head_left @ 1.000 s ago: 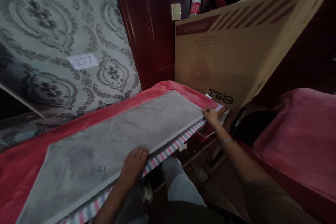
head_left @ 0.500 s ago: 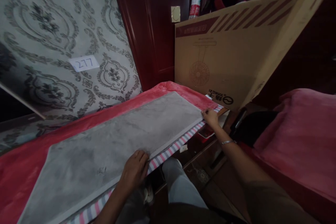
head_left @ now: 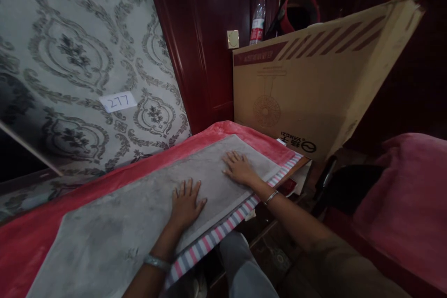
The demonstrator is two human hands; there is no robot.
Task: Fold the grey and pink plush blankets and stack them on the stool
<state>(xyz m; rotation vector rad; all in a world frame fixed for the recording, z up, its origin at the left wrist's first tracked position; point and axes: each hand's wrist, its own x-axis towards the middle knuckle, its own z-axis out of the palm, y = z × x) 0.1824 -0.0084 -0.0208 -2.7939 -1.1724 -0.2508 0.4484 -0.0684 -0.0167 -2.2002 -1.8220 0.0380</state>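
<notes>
A long grey cloth (head_left: 115,223) lies spread over a red plush cover (head_left: 132,174) on the table. Under its near edge shows a striped cloth (head_left: 209,241) in pink, white and grey. My left hand (head_left: 186,205) rests palm down on the middle of the grey cloth, fingers spread. Farther right, my right hand (head_left: 240,167) also lies flat on the cloth, its fingers spread. Neither hand grips anything. The near left part of the grey cloth runs out of view.
A large cardboard box (head_left: 293,98) stands at the table's far right end, with a plastic bottle (head_left: 258,21) behind it. Patterned wallpaper bearing a paper label (head_left: 118,101) borders the left side. A pink blanket (head_left: 408,205) covers a seat at right.
Both hands have left the near edge of the grey cloth and now lie flat on its surface. My right hand came inward from the far right corner. The view has tilted up a little.
</notes>
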